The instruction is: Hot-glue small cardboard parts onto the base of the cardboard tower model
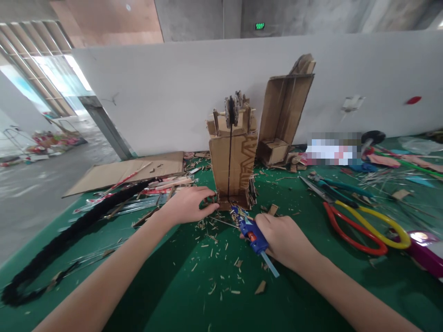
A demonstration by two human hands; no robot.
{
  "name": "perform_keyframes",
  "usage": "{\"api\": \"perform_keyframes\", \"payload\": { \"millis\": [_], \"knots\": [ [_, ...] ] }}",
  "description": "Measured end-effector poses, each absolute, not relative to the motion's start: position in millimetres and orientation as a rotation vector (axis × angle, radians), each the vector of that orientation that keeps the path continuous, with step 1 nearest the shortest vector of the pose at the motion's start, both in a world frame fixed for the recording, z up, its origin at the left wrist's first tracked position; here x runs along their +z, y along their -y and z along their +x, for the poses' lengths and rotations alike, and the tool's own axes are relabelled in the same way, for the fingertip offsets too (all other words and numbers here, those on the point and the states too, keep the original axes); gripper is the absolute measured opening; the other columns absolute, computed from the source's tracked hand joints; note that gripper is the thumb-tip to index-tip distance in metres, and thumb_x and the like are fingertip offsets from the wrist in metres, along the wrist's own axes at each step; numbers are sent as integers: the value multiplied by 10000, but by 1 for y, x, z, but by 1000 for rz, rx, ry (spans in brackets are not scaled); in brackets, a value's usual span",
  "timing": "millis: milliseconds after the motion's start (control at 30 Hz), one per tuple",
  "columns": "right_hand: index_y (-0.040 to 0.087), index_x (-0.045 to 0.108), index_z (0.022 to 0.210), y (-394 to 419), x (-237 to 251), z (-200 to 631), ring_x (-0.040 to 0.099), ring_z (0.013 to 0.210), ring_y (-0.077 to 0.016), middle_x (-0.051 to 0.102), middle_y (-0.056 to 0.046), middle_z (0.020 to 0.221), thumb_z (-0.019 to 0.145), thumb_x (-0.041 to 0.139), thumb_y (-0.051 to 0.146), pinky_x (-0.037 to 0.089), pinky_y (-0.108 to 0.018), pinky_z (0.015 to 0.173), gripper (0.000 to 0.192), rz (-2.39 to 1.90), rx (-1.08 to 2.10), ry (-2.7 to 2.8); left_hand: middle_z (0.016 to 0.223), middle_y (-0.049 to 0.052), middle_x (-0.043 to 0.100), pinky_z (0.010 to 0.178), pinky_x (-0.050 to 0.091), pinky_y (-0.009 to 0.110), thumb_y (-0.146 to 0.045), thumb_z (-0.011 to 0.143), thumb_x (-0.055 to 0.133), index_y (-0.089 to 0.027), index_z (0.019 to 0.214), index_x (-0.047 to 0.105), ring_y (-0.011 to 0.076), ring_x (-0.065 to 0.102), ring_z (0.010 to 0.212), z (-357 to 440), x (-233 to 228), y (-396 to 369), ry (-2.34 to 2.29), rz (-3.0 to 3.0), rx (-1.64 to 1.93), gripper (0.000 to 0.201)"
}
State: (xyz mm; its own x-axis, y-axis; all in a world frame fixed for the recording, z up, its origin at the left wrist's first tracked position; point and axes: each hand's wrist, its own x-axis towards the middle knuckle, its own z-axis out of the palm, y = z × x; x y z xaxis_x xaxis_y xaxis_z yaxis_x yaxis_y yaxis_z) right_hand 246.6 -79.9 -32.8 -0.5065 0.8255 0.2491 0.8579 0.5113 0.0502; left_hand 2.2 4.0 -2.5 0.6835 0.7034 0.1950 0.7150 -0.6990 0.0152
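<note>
A cardboard tower [221,161] stands upright in the middle of the table, with round wheel-like discs [231,110] on its top and a dark cord running down its front. My left hand [188,205] is at the tower's lower left corner, thumb and fingers closed round its base edge. Wrapped in my right hand [282,235] is a blue glue gun [254,235], a clear glue stick [270,264] poking out of its back. Its nozzle points at the tower's base; whether the tip touches the cardboard I cannot tell.
Red-and-yellow-handled scissors [356,226] and teal-handled pliers [341,189] lie at right. Behind leans a tall cardboard piece [285,110] against a white panel [166,92]. Left are a black fuzzy strip [69,235] and flat cardboard [128,173]. Scraps litter the green table [166,286].
</note>
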Motion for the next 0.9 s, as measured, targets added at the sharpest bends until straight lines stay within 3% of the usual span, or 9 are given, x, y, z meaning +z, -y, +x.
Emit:
{"api": "perform_keyframes", "payload": {
  "millis": [233,600,900],
  "knots": [
    [153,487,748,81,-31,247,521,521,-170,595,-70,699,737,448,182,188,-275,481,50,-1444,-238,2540,1106,98,624,789,458,368,-499,865,357,-163,1127,557,241,601,927,0,-4,-5,1198,-2822,-286,471],
    [160,474,744,81,-35,248,495,497,-161,584,-65,680,695,447,152,174,-279,468,57,-1436,-293,2523,923,51,623,569,406,293,-537,795,461,-211,1055,475,189,580,698,1,1,-2,1245,-2837,-291,418],
    [155,481,763,84,-37,249,533,545,-180,594,-60,712,696,519,159,180,-272,471,77,-1465,-254,2543,910,23,593,625,405,289,-294,882,345,-197,916,472,162,572,733,3,4,-1,1126,-2846,-388,163]
  ]
}}
